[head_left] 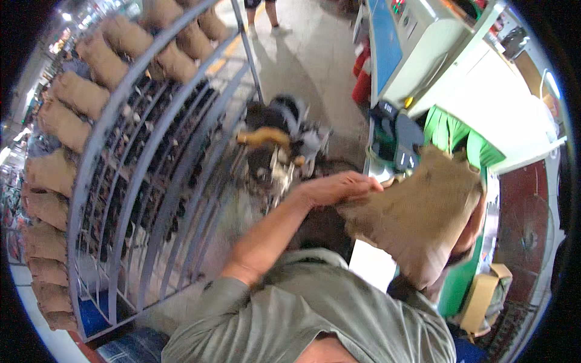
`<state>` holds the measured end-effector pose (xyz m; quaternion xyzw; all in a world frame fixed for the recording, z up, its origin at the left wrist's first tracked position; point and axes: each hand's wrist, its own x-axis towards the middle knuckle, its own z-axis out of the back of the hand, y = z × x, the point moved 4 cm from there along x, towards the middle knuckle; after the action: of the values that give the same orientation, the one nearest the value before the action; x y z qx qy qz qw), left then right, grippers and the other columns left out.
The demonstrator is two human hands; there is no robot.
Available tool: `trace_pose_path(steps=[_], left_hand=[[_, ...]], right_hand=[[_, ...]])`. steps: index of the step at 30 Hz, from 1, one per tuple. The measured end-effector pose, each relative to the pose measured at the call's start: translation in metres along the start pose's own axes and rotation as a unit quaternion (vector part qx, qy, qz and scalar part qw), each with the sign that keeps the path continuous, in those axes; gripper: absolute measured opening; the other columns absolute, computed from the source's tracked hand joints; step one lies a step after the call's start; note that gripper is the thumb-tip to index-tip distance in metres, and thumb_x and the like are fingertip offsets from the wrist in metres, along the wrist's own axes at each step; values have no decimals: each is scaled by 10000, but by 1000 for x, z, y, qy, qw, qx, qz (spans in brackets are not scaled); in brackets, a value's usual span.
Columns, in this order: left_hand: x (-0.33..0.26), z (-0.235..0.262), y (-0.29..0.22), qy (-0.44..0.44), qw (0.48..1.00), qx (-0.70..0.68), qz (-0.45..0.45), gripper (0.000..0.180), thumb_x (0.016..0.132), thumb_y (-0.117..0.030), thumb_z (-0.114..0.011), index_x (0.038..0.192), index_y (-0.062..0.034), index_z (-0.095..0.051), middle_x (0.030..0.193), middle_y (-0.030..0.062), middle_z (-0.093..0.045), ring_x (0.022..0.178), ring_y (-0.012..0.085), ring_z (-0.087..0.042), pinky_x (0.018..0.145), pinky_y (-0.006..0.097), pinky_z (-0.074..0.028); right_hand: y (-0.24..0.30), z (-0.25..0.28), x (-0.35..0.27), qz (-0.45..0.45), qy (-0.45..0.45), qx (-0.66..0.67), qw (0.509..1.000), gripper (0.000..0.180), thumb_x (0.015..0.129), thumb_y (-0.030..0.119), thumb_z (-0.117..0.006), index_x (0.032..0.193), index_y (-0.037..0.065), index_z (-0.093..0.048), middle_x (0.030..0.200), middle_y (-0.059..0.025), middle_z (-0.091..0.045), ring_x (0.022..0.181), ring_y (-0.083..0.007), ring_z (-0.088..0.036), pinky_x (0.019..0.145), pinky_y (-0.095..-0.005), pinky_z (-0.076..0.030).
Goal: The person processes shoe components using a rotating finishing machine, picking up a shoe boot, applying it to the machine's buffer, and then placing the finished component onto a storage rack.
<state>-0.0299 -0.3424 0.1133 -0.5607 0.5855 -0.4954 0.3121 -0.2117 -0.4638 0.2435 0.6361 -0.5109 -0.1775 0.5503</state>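
A brown suede-like piece (417, 212), wide and soft with uneven edges and shaped like a boot upper, is held up in front of my chest toward the right. My left hand (340, 186) is at its upper left edge, fingers together and reaching over it; the thumb is hidden. At its right edge my right hand (475, 225) grips it, mostly covered by the piece. Just beyond it lie dark shoe soles (408, 136) with white markings, next to a green ribbed pad (451, 136).
A grey metal rack (139, 181) stands close on the left, with many brown pieces (63, 124) along its outer side and dark items on its shelves. A pale machine (417, 45) rises ahead right. An open cardboard box (481, 299) sits low right. Another person's legs (261, 15) show far ahead.
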Motion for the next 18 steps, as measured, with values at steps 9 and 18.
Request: trace_pose_path(steps=[9, 18], left_hand=[[-235, -61, 15, -278, 959, -31, -49, 1051, 706, 27, -828, 1541, -76, -197, 1539, 83, -330, 1401, 202, -343, 1144, 381, -307], [-315, -53, 44, -424, 878, 222, 13, 959, 742, -45, -815, 1526, -85, -262, 1456, 156, -460, 1320, 256, -475, 1076, 383, -409]], right_hand=[[-170, -108, -78, -362, 167, 172, 901, 492, 999, 301, -459, 1389, 2, -448, 1302, -172, -561, 1180, -293, -554, 1013, -418, -441], [-134, -181, -129, -200, 297, -111, 927, 497, 981, 329, -491, 1338, -17, -504, 1289, -137, -582, 1193, -211, -534, 1059, -342, -370]])
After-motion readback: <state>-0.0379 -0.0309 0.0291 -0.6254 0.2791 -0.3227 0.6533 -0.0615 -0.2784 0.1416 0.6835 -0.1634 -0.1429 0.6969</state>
